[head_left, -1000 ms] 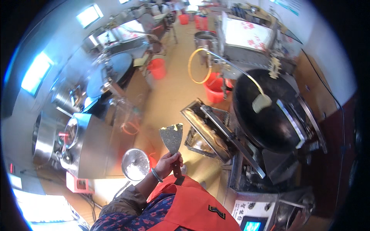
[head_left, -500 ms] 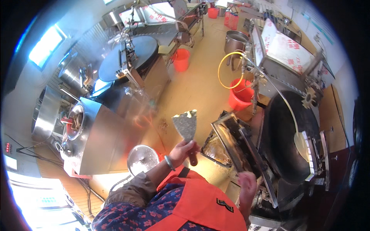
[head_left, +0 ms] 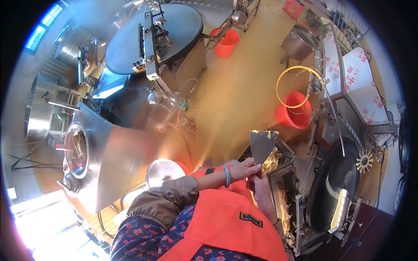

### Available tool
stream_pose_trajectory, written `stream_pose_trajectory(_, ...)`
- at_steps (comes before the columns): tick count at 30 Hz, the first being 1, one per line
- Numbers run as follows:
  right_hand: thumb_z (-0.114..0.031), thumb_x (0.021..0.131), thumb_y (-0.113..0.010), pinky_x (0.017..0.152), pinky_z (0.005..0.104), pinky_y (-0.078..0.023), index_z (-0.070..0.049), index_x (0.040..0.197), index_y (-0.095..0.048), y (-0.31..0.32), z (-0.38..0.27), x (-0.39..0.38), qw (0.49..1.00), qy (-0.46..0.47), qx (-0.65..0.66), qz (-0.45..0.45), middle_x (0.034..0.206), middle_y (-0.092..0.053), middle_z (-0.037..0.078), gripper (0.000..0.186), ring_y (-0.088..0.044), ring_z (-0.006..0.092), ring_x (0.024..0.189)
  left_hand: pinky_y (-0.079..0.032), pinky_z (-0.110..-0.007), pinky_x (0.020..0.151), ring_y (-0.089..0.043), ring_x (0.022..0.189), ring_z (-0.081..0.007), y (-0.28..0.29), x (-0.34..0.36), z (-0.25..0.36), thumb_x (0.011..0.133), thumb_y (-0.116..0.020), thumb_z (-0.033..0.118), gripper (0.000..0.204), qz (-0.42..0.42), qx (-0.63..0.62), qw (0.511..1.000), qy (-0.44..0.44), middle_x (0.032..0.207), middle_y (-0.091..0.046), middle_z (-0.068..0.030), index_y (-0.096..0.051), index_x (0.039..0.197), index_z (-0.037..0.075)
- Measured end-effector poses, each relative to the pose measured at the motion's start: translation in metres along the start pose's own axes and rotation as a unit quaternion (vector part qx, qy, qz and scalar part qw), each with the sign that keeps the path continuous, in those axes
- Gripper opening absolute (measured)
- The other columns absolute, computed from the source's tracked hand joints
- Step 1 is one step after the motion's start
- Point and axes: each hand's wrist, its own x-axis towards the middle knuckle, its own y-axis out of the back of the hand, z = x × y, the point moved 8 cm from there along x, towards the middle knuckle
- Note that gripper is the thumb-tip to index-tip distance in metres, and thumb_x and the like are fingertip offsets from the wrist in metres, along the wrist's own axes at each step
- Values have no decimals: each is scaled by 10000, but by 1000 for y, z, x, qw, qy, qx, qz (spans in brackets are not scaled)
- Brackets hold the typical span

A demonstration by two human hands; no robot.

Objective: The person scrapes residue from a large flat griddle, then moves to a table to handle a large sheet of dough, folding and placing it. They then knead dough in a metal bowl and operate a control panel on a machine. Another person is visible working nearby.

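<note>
My left hand [head_left: 244, 168], with a blue bangle on the wrist, grips the handle of a flat metal scraper [head_left: 262, 143] and holds its wide blade upright. Yellow residue sticks to the blade's top edge. My right hand [head_left: 260, 187] is closed just below the left one, against the lower end of the handle. The blade stands over a metal tray [head_left: 285, 150] holding yellow scraps [head_left: 272, 160]. An orange apron covers my chest.
A round black griddle [head_left: 333, 187] sits to the right of the tray. A red bucket [head_left: 296, 115] with a yellow hose loop [head_left: 300, 87] stands beyond. To the left are a steel vat [head_left: 104, 152], a steel lid [head_left: 163, 172] and a large round-lidded machine [head_left: 170, 30].
The view swung left and down. The scraper travelled right, over the tray. My right hand rose from the machine's edge to the scraper handle.
</note>
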Motion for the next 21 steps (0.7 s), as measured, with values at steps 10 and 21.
stream_pose_trajectory(10,-36,766,-550,411,220,-361,-65,888,-543,43,-108,183,996,63,15,64,612,-497,8,125,-457,91,438,-483,-260,732,-577,833,-119,195,100,-30,888,-548,279,380,223,-17,960,171,950,-614,-67,-549,1154,7)
stream_pose_trajectory(21,-31,787,-569,356,226,-328,-39,953,-525,65,-214,360,995,82,3,58,577,-468,-10,172,-407,84,399,-427,-260,486,-529,577,-111,409,201,-2,868,-539,234,171,392,-60,889,229,683,-571,-20,-585,859,70)
